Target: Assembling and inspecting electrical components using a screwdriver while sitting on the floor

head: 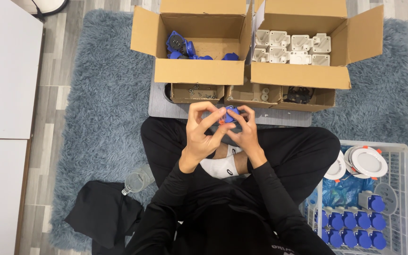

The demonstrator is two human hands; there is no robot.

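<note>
I sit cross-legged on a grey-blue rug and hold a small blue plastic part (230,114) with an orange bit at its left edge, up in front of my knees. My left hand (203,130) pinches it from the left, fingers curled over the top. From the right, my right hand (245,128) grips the same part with thumb and fingertips. Both hands touch each other around it, so most of the part is hidden.
Ahead stand an open cardboard box with blue parts (185,46) and one with white parts (293,46). Three small cardboard trays (197,93) lie on a grey board. A white wire basket (402,189) at my right holds several blue sockets and round white lamps. A bottle (137,179) and black cloth (101,212) lie left.
</note>
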